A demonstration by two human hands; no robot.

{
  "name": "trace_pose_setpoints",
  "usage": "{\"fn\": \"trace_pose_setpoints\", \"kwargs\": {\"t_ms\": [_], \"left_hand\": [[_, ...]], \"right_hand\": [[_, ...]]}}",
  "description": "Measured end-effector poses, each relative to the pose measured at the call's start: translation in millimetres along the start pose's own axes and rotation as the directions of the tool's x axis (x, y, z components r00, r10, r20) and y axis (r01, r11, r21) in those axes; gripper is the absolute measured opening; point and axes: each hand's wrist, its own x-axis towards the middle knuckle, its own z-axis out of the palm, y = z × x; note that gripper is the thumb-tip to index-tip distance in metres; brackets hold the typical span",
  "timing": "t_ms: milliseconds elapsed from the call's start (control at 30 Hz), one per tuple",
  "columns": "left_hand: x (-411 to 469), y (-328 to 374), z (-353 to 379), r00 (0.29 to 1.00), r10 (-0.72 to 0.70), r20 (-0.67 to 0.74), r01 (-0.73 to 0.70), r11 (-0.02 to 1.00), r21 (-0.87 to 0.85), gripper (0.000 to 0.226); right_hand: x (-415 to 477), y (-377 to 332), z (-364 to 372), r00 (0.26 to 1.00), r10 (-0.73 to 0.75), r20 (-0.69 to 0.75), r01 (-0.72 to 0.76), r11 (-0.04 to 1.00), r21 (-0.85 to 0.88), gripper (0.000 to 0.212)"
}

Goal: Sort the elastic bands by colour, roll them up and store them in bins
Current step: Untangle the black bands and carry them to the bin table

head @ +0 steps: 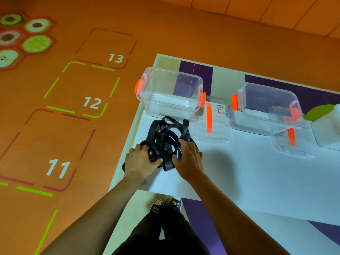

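**Black bands bunched between both hands**

A tangle of black elastic bands lies near the left edge of the white desk. The left hand curls its fingers into the loops. The right hand grips the other side, its thumb tucked under a strap. Just behind stands a clear bin, with a second bin further right.

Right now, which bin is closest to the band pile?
The left bin: the black bands lie right in front of it. The other bin stands further right, beyond a lid lying flat between them.
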Motion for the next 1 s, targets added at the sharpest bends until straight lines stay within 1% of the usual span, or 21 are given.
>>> {"fn": "trace_pose_setpoints", "kwargs": {"t_ms": [67, 167, 200, 333, 433, 533, 633, 767, 833, 933, 1000], "left_hand": [[-5, -1, -8, 0.998, 0.049, -0.030, -0.050, 0.998, -0.035, 0.057], [-14, 1, -14, 0.972, 0.193, -0.133, -0.200, 0.979, -0.038, 0.035], [-16, 4, -16, 0.959, 0.241, -0.152, -0.248, 0.968, -0.028, 0.031], [-26, 32, -23, 0.913, 0.379, -0.154, -0.379, 0.925, 0.029, 0.033], [-40, 59, -30, 0.869, 0.462, -0.179, -0.453, 0.887, 0.088, 0.033], [-53, 92, -36, 0.817, 0.545, -0.191, -0.521, 0.838, 0.164, 0.030], [-69, 133, -32, 0.767, 0.615, -0.181, -0.579, 0.786, 0.218, 0.026], [-94, 190, -17, 0.705, 0.684, -0.185, -0.646, 0.728, 0.230, 0.024], [-113, 225, -5, 0.676, 0.715, -0.181, -0.669, 0.698, 0.257, 0.024], [-146, 279, 17, 0.646, 0.748, -0.151, -0.703, 0.660, 0.264, 0.031], [-172, 322, 38, 0.611, 0.780, -0.136, -0.737, 0.623, 0.264, 0.033]], "right_hand": [[-5, -4, -3, 1.000, -0.009, -0.003, 0.009, 1.000, -0.024, 0.061], [-13, -10, -9, 0.999, -0.019, -0.041, 0.018, 1.000, -0.024, 0.055], [-15, -11, -11, 0.998, -0.022, -0.056, 0.021, 1.000, -0.015, 0.052], [-30, -1, -25, 0.988, -0.030, -0.149, 0.031, 0.999, 0.007, 0.038], [-47, 16, -40, 0.969, -0.030, -0.245, 0.041, 0.998, 0.039, 0.041], [-64, 37, -57, 0.933, -0.025, -0.360, 0.046, 0.998, 0.050, 0.045], [-86, 67, -76, 0.900, 0.005, -0.435, 0.026, 0.997, 0.067, 0.047], [-116, 118, -110, 0.866, 0.045, -0.498, -0.001, 0.996, 0.088, 0.048], [-137, 151, -129, 0.853, 0.090, -0.514, -0.045, 0.994, 0.099, 0.049], [-173, 204, -155, 0.831, 0.144, -0.538, -0.095, 0.989, 0.117, 0.050], [-204, 249, -168, 0.826, 0.173, -0.537, -0.122, 0.984, 0.129, 0.049]]}}
